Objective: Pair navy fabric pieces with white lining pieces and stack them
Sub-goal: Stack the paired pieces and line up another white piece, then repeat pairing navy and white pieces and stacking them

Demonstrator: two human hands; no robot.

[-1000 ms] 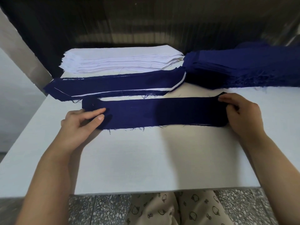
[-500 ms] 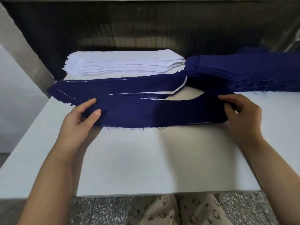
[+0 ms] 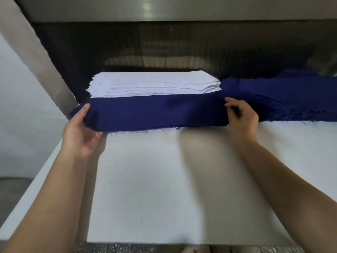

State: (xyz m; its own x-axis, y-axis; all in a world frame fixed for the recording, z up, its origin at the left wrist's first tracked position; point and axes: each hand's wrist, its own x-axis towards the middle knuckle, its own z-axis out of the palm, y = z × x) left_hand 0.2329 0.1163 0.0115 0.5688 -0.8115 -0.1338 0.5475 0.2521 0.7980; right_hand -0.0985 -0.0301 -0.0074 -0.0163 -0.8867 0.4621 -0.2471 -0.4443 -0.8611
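**Navy fabric piece** (image 3: 155, 114): long strip with a frayed near edge, stretched lengthwise between the two hands, low over the far part of the counter (image 3: 182, 179). Gripped at both ends, presumably to stay flat and square while being laid down.

**Left hand** (image 3: 80, 132): at the strip's left end, thumb on top and fingers tucked beneath, pinching the cloth.

**Right hand** (image 3: 240, 117): at the strip's right end, fingers curled, pinching the corner between thumb and fingertips.

**White lining stack** (image 3: 153, 83): just beyond the strip, farther out than either hand and between them. Tidy pile, likely kept there for an easy reach at each pairing.

**Navy stack** (image 3: 282, 99): beyond the right hand and to its outer side, butting against the end of the white pile. Probably kept beside its partner material as supply.

**Beneath the strip:** hidden, so no telling whether a lining piece or finished pairs lie there.

**Step, as judged:** lowering the strip into place just in front of the white pile.
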